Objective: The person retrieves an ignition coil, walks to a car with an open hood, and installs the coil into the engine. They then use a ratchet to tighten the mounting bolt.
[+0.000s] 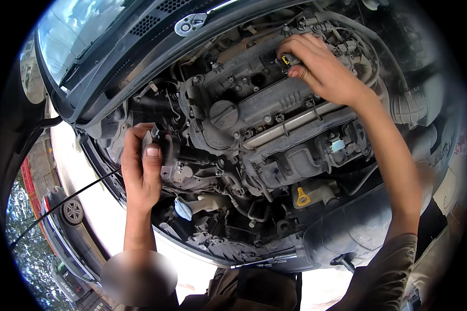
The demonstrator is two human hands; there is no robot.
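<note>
Right hand (pixel 324 67) is up at the far edge of the engine (pixel 259 109), fingers pinched shut on a small grey part with a yellow tip (pixel 286 59), prob. a plug or sensor, sitting on the engine top cover near the back. Left hand (pixel 141 168) is at the left side of the engine bay, closed round a dark tube-like part (pixel 179 150), thumb on top; can't tell exactly what it is.

To do this bit well, I'd say: keep the left hand steady as a brace, pull or press the yellow-tipped part straight along its own axis, no twisting sideways, since hoses & wires crowd close round it.

Round black filler cap (pixel 224 114) sits shut on the engine top, btw the two hands. Near front edge of the bay, a pale tank w/ yellow cap (pixel 302 198), closed; contents not visible. Left of it a whitish tank w/ light blue cap (pixel 183 208), also closed, level can't be read. Thin hood prop rod (pixel 62 202) runs out past the left edge.
</note>
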